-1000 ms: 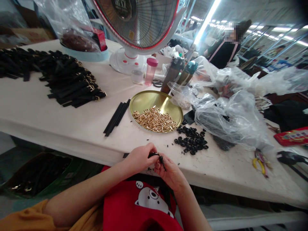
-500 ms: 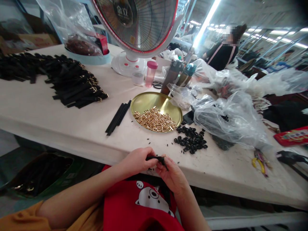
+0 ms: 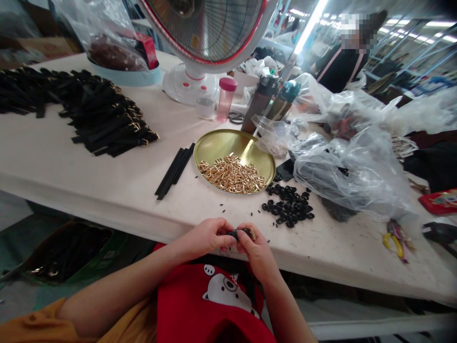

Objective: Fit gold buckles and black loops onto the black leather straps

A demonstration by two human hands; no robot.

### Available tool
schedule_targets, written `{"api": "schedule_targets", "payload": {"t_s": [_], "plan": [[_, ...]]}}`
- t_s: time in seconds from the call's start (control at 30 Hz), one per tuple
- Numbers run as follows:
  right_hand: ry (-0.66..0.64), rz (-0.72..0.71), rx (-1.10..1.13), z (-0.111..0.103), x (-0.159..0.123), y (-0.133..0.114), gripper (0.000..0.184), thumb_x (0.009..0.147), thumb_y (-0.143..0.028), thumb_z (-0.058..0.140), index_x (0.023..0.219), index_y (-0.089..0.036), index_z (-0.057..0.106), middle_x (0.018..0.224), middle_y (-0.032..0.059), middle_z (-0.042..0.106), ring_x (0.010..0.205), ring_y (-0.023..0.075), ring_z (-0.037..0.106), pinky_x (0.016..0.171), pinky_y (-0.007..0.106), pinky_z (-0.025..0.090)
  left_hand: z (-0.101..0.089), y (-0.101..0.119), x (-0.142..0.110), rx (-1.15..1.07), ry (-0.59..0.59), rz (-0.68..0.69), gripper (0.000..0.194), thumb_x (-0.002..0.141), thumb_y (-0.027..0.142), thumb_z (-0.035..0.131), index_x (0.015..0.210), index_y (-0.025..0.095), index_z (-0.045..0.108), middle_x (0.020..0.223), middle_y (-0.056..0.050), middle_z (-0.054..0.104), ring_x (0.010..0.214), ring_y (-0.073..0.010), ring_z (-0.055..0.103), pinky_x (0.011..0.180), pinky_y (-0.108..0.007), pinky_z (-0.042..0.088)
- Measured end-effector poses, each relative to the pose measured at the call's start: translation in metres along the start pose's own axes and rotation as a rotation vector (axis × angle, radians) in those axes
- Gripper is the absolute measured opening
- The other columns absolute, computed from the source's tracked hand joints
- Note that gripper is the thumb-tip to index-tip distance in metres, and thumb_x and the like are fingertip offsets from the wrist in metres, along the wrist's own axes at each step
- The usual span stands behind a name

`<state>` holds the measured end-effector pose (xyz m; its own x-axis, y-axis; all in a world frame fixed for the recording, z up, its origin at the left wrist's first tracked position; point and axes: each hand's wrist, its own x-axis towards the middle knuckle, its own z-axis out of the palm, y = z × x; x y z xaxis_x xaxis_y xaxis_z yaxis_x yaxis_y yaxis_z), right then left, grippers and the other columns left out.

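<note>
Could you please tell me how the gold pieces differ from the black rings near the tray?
The gold pieces are shiny and elongated, while the black rings are dull and round. The gold pieces lie inside a brass tray, whereas the black rings sit directly on the pale table. Both are small loose parts heaped in one pile.

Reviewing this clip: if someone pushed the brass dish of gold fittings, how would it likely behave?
The shallow brass dish would probably slide fairly easily, as it appears to sit flat on the smooth white table. Its low, wide shape makes tipping unlikely, though the loose gold fittings heaped inside could shift and perhaps spill.
</note>
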<state>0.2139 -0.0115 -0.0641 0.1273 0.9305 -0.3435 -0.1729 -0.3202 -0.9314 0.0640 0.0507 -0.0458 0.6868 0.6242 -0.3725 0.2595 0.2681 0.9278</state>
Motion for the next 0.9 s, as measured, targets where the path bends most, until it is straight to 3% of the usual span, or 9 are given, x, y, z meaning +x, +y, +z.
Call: {"api": "schedule_targets", "payload": {"t_s": [0.23, 0.3, 0.4, 0.5, 0.67, 0.8, 0.9], "plan": [[-0.02, 0.017, 0.191, 0.005, 0.001, 0.0, 0.018, 0.078, -0.038, 0.054, 0.077, -0.022, 0.046, 0.049, -0.0087, 0.042, 0.042, 0.007, 0.036, 0.044, 0.02, 0.029, -0.003, 0.001, 0.0, -0.229, -0.069, -0.02, 0.024, 0.071, 0.028, 0.058, 0.091, 0.014, 0.056, 0.077, 0.0, 0.062, 0.058, -0.0084, 0.052, 0.059, -0.021, 0.042], [0.016, -0.007, 0.102, 0.006, 0.0, -0.001, 0.018, 0.078, -0.038, 0.053, 0.077, -0.022, 0.045, 0.049, -0.0081, 0.044, 0.042, 0.0079, 0.038, 0.043, 0.021, 0.03, -0.003, 0.0, 0.0, -0.236, -0.059, -0.02, 0.026, 0.073, 0.029, 0.056, 0.093, 0.014, 0.055, 0.078, 0.0, 0.062, 0.058, -0.008, 0.052, 0.059, -0.021, 0.042], [0.091, -0.16, -0.26, 0.005, -0.004, -0.006, 0.013, 0.077, -0.034, 0.054, 0.079, -0.022, 0.051, 0.056, -0.004, 0.054, 0.049, 0.0112, 0.047, 0.048, 0.024, 0.035, -0.001, -0.003, -0.001, -0.135, -0.011, -0.034, 0.026, 0.074, 0.029, 0.053, 0.096, 0.014, 0.055, 0.071, 0.001, 0.061, 0.056, -0.0086, 0.052, 0.059, -0.022, 0.042], [0.055, -0.27, -0.476, 0.001, -0.008, -0.01, 0.008, 0.075, -0.029, 0.056, 0.079, -0.022, 0.056, 0.063, -0.002, 0.058, 0.056, 0.0135, 0.051, 0.054, 0.026, 0.037, 0.0, -0.006, -0.002, -0.033, 0.013, -0.027, 0.027, 0.074, 0.027, 0.052, 0.097, 0.014, 0.055, 0.064, 0.003, 0.058, 0.057, -0.0107, 0.055, 0.058, -0.022, 0.042], [0.031, -0.232, -0.44, -0.002, -0.013, -0.007, 0.007, 0.076, -0.028, 0.054, 0.075, -0.022, 0.053, 0.057, -0.0039, 0.053, 0.053, 0.0125, 0.047, 0.05, 0.024, 0.035, -0.003, -0.002, -0.009, -0.069, -0.084, -0.039, 0.029, 0.076, 0.035, 0.051, 0.097, 0.015, 0.053, 0.073, 0.002, 0.062, 0.06, -0.0106, 0.058, 0.063, -0.024, 0.044], [0.051, -0.206, -0.404, -0.002, -0.016, -0.001, 0.01, 0.077, -0.03, 0.054, 0.076, -0.021, 0.053, 0.057, -0.0045, 0.049, 0.053, 0.012, 0.044, 0.051, 0.024, 0.034, -0.007, -0.003, -0.013, -0.125, -0.175, -0.165, 0.032, 0.075, 0.045, 0.054, 0.08, 0.014, 0.052, 0.077, -0.003, 0.066, 0.062, -0.0119, 0.06, 0.06, -0.023, 0.042], [-0.003, -0.238, -0.445, -0.005, -0.018, -0.001, 0.009, 0.078, -0.029, 0.053, 0.076, -0.021, 0.053, 0.059, -0.0041, 0.049, 0.054, 0.0119, 0.043, 0.052, 0.024, 0.033, -0.005, -0.009, -0.012, -0.219, -0.157, -0.188, 0.032, 0.072, 0.045, 0.058, 0.079, 0.014, 0.052, 0.076, -0.003, 0.067, 0.062, -0.0114, 0.061, 0.057, -0.021, 0.04]]}}
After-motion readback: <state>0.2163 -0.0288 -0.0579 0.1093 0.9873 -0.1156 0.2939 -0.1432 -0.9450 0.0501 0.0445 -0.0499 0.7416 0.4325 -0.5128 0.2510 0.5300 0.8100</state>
